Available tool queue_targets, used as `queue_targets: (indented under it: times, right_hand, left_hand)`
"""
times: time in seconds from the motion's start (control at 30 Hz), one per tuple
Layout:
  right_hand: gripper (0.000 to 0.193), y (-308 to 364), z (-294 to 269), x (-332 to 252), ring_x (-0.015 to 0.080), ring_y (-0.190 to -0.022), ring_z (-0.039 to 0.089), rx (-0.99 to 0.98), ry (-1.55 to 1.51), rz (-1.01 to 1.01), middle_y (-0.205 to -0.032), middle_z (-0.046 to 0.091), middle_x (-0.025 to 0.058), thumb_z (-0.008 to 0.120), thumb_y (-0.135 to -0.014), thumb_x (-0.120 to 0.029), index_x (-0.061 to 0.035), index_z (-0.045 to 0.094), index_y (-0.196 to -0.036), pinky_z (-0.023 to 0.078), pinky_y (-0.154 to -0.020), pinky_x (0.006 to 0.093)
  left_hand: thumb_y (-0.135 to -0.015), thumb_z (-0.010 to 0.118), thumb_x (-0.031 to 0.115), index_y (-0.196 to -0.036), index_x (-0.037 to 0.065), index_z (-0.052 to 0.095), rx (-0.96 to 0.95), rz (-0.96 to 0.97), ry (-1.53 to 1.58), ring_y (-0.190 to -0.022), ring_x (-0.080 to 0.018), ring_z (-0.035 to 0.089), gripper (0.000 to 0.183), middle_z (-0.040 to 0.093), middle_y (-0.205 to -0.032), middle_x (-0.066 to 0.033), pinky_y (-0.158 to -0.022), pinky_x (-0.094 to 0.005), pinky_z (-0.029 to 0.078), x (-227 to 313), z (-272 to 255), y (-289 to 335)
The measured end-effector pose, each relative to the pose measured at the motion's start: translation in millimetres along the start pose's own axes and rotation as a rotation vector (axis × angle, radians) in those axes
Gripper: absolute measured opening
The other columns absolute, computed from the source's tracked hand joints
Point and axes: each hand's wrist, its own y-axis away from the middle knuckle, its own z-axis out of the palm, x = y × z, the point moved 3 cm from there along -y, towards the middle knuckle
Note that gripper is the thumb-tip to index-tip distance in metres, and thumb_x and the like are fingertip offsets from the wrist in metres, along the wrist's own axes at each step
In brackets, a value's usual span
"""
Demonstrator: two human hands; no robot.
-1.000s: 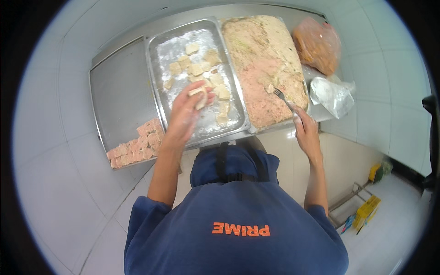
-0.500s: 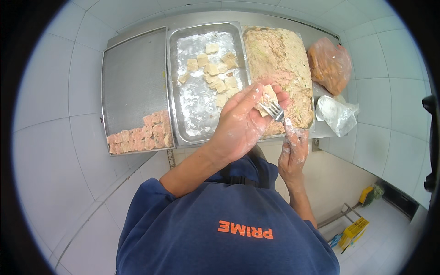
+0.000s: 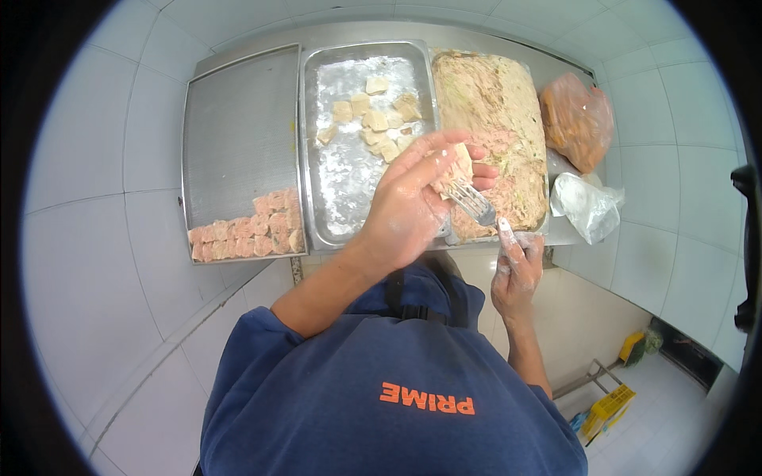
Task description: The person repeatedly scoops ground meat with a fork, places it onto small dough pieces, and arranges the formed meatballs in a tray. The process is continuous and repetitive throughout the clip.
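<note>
In my left hand [image 3: 401, 210], a pale tofu-like piece [image 3: 459, 166] rests against the curled fingers, with pink minced filling on it. My right hand [image 3: 517, 274], dusted with white powder, holds a metal fork [image 3: 475, 205]. The fork's tines touch the filling at the piece's near side; its handle is mostly hidden in my fingers. Beyond my hands lies a tray heaped with pinkish minced filling [image 3: 488, 103]. Left of it, a steel tray [image 3: 308, 159] coated with white powder holds several loose pale squares [image 3: 375, 119], partly covered by my left hand.
At the far left, a flat metal tray [image 3: 238, 127] carries rows of filled pieces [image 3: 250, 230] along its near edge. Right of the filling stand an orange-brown plastic bag [image 3: 578, 123] and a white plastic bag [image 3: 586, 206]. Tiled walls surround the counter; a yellow object [image 3: 607, 412] is on the floor at lower right.
The fork has drawn back slightly toward me and right, and more of its tines shows. My right hand has moved right and nearer; my left hand still cradles the piece.
</note>
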Motion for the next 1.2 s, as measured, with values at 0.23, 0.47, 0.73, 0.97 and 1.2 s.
queue_targets:
  times: [0.23, 0.47, 0.73, 0.97, 1.2]
  right_hand:
    - [0.056, -13, -16, 15, 0.0290, -0.082, 0.049, -0.007, 0.067, -0.128, -0.089, 0.051, 0.0098, 0.065, -0.074, 0.007, -0.0091, 0.077, -0.126, 0.041, -0.080, 0.0419]
    - [0.052, -23, -33, 19, 0.0285, -0.082, 0.049, -0.073, 0.098, -0.268, -0.089, 0.050, 0.0089, 0.069, -0.074, 0.003, -0.0128, 0.079, -0.122, 0.040, -0.076, 0.0414]
    - [0.049, -40, -47, 31, 0.0287, -0.080, 0.049, -0.094, 0.126, -0.260, -0.088, 0.051, 0.0098, 0.067, -0.078, 0.005, -0.0116, 0.079, -0.123, 0.040, -0.072, 0.0393]
    - [0.056, -32, -32, 29, 0.0275, -0.082, 0.049, -0.064, 0.035, -0.152, -0.088, 0.051, 0.0098, 0.063, -0.078, 0.010, -0.0093, 0.076, -0.129, 0.043, -0.075, 0.0388]
    - [0.061, -16, -18, 24, 0.0253, -0.082, 0.049, -0.028, 0.005, -0.049, -0.089, 0.049, 0.0098, 0.059, -0.079, 0.012, -0.0074, 0.072, -0.135, 0.043, -0.073, 0.0358]
  left_hand:
    - [-0.117, 0.033, 0.031, -0.110, 0.007, 0.061, -0.261, -0.100, -0.465, -0.060, -0.0094, 0.053, 0.038, 0.063, -0.082, -0.0054, -0.050, -0.0233, 0.044, 3, -2, -10]
    - [-0.116, 0.032, 0.044, -0.092, 0.010, 0.063, -0.190, -0.144, -0.743, -0.050, -0.0027, 0.042, 0.052, 0.057, -0.072, 0.0012, -0.042, -0.0187, 0.030, 16, 2, -9]
    - [-0.115, 0.039, 0.041, -0.103, 0.006, 0.066, -0.175, -0.327, -0.642, -0.059, -0.0091, 0.054, 0.046, 0.067, -0.087, -0.0084, -0.050, -0.0233, 0.043, 21, -11, -13]
    - [-0.110, 0.052, 0.019, -0.126, 0.000, 0.054, 0.164, -0.043, -0.166, -0.115, -0.0222, 0.064, 0.025, 0.066, -0.119, -0.0164, -0.101, -0.0387, 0.052, -3, -31, -12]
    - [-0.108, 0.055, 0.012, -0.134, -0.002, 0.055, 0.102, 0.008, -0.134, -0.117, -0.0238, 0.065, 0.029, 0.066, -0.125, -0.0147, -0.105, -0.0399, 0.051, -7, -27, -8]
